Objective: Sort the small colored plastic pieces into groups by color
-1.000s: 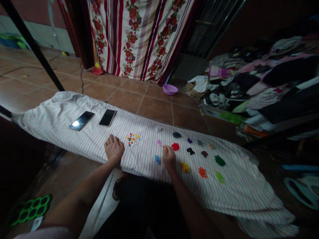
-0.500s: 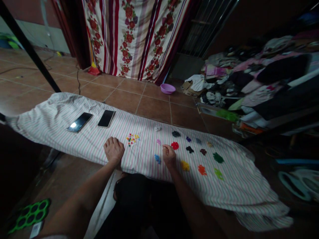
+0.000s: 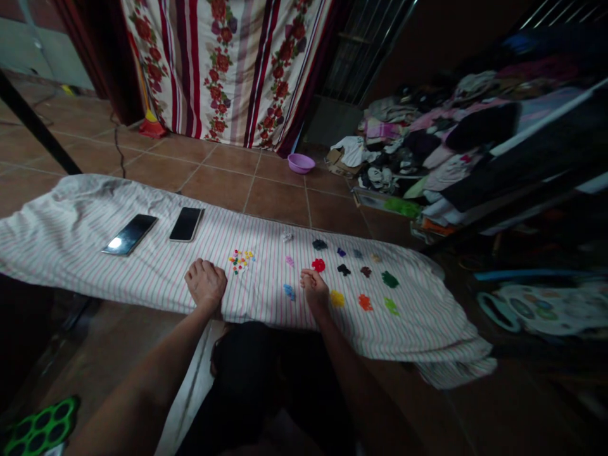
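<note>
My left hand (image 3: 206, 283) lies palm down on the striped cloth (image 3: 256, 297), its fingers loosely bent and resting on it. To its right is a pile of small mixed-colour pieces (image 3: 242, 259), too small to name. My right hand (image 3: 315, 292) is closed, thumb and fingers pressed together; whatever may be between them is too small to see. Around it lie sorted piles: red pieces (image 3: 318, 265) just beyond, blue pieces (image 3: 289, 292) to the left, yellow pieces (image 3: 337, 298) to the right, and pink pieces (image 3: 289, 261) at the far left.
Two phones (image 3: 187, 224) lie on the cloth's left part. Further right are black (image 3: 344, 270), orange (image 3: 365, 302), dark green (image 3: 390, 279) and lime (image 3: 391, 306) piles. A purple basin (image 3: 301, 163) stands on the tiled floor; heaped clothes (image 3: 418, 139) fill the right.
The view has turned right, so the cloth and piles appear further left. My right hand sits slightly nearer to me relative to the red pile, still closed. My left hand stays resting on the cloth.
</note>
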